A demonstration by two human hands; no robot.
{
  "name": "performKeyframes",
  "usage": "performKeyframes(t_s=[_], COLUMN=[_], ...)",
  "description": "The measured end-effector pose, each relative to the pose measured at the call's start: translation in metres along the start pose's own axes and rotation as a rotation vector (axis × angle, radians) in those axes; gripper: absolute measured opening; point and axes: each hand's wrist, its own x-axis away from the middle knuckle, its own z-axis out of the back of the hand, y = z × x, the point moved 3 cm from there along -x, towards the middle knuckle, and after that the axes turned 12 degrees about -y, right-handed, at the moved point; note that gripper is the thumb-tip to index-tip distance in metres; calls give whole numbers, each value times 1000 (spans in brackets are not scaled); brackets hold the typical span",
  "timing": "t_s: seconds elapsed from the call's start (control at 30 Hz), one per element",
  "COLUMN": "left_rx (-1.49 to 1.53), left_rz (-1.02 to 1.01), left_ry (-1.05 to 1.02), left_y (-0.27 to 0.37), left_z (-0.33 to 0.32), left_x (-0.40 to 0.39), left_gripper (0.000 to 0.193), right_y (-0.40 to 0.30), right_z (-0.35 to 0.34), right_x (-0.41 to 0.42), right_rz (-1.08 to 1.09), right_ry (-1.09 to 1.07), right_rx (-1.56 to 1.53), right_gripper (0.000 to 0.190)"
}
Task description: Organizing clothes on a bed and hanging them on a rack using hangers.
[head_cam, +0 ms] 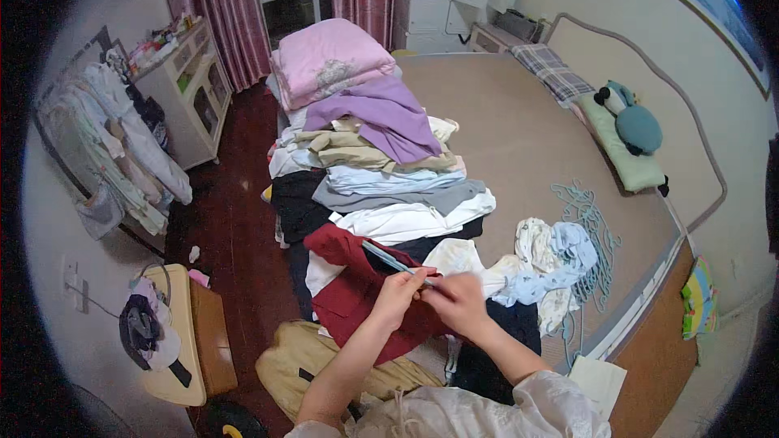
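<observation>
Close together before me, both hands work at a dark red garment and a light blue clothes hanger. My left hand grips the hanger near its middle, with the red cloth below it. The fingers of my right hand are closed at the near end of the hanger and the garment's edge; what exactly they pinch is hidden. The red cloth spreads over the near part of the clothes heap. Just beyond lies a white garment, and a tan garment is beneath and nearer to me.
Folded clothes lie in a row on the bed, with a purple garment and a pink quilt at the far end. Several light blue hangers rest beside small patterned clothes. A loaded clothes rack stands left.
</observation>
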Motion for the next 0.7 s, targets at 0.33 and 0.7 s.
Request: performKeyframes(t_s=[0.33,0.7], left_rx=[-1014,-1471], left_rz=[-576,-579], left_ry=[122,301], left_y=[142,242], left_z=[-41,57], left_x=[30,93], left_gripper=[24,24], right_y=[48,81], right_z=[59,143], right_x=[-46,-45], right_rz=[-277,-231], right_ry=[18,20], right_rx=[-408,-594], right_gripper=[15,17])
